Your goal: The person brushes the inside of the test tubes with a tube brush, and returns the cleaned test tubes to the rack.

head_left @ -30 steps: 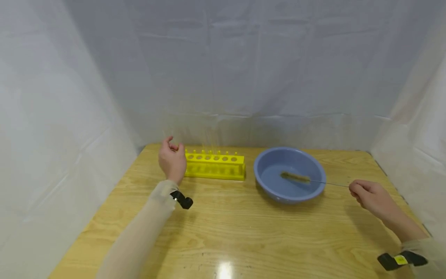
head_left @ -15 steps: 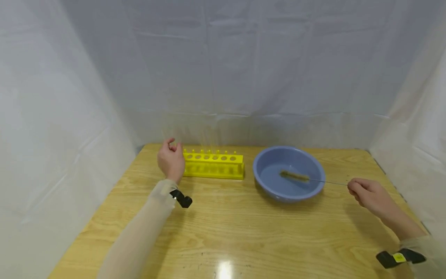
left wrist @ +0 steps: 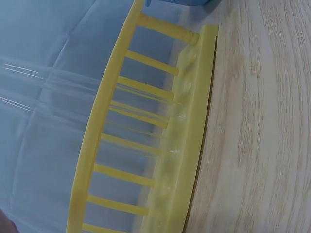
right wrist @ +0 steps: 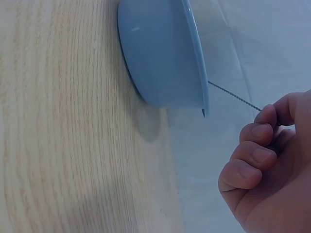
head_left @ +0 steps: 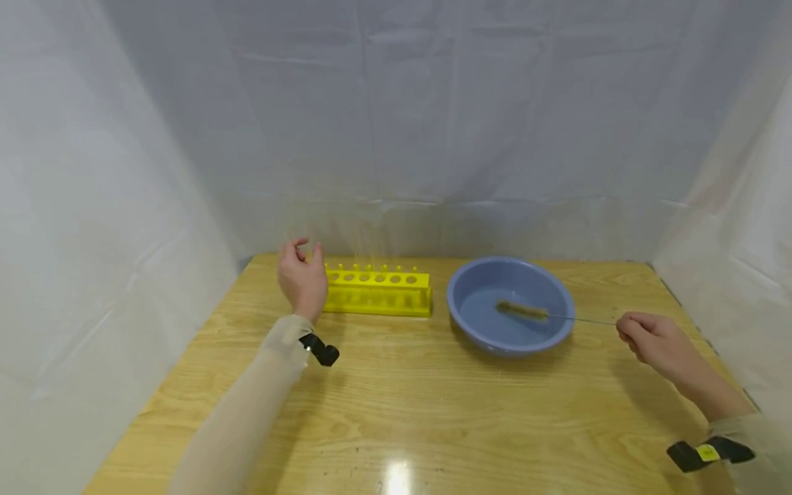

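My left hand (head_left: 303,278) is raised at the left end of a yellow test tube rack (head_left: 399,280). Its thumb and index finger stand apart, with nothing visible between them; only a bit of finger (left wrist: 7,224) enters the left wrist view. Two clear test tubes, an upper tube (left wrist: 22,69) and a lower tube (left wrist: 14,103) in that view, stand in the middle of the rack. My right hand (head_left: 658,344) pinches the wire handle (right wrist: 235,95) of a test tube brush. The brush's bristled head (head_left: 522,310) is within the blue basin (head_left: 458,320).
Basin and rack stand side by side on a wooden table (head_left: 396,392), toward its back edge. White sheeting (head_left: 408,124) surrounds the back and both sides. A black wrist strap (head_left: 320,349) sits on the left sleeve.
My left hand has risen slightly and its thumb has straightened away from the index finger. The right hand and brush stay about where they were. The head view has shifted a little.
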The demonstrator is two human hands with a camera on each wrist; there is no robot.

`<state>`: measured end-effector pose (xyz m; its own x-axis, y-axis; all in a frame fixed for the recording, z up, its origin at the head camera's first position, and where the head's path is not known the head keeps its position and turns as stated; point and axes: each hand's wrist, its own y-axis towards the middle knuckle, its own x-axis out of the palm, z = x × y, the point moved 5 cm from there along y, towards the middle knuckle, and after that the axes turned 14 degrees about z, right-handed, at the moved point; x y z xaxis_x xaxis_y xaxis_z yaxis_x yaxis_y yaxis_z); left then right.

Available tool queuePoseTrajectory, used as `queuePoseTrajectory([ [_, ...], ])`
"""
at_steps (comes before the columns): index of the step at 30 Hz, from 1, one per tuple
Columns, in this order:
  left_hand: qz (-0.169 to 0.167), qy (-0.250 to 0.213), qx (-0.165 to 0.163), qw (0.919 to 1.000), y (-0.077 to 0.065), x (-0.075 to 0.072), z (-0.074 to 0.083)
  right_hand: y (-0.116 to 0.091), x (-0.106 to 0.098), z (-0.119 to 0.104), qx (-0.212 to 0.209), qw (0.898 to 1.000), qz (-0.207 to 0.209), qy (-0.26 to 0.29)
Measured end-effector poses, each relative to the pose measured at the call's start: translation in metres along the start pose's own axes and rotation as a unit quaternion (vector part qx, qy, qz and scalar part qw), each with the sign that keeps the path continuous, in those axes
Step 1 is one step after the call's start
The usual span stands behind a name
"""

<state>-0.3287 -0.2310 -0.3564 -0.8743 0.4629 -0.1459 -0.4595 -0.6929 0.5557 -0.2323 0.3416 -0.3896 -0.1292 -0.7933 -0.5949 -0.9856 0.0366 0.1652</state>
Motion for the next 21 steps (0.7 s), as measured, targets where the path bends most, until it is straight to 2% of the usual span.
queuePoseTrajectory([
  [8, -0.01, -0.021, 0.011, 0.9997, -0.0006, -0.0012, 0.005, 0.0005, 0.0002, -0.001, 0.003, 1.0, 0.001, -0.002],
  [21, -0.01, -0.026, 0.054, 0.9981, 0.0026, -0.0046, 0.0084, 0.0014, -0.0011, 0.0008, 0.014, 1.0, -0.004, -0.008],
])
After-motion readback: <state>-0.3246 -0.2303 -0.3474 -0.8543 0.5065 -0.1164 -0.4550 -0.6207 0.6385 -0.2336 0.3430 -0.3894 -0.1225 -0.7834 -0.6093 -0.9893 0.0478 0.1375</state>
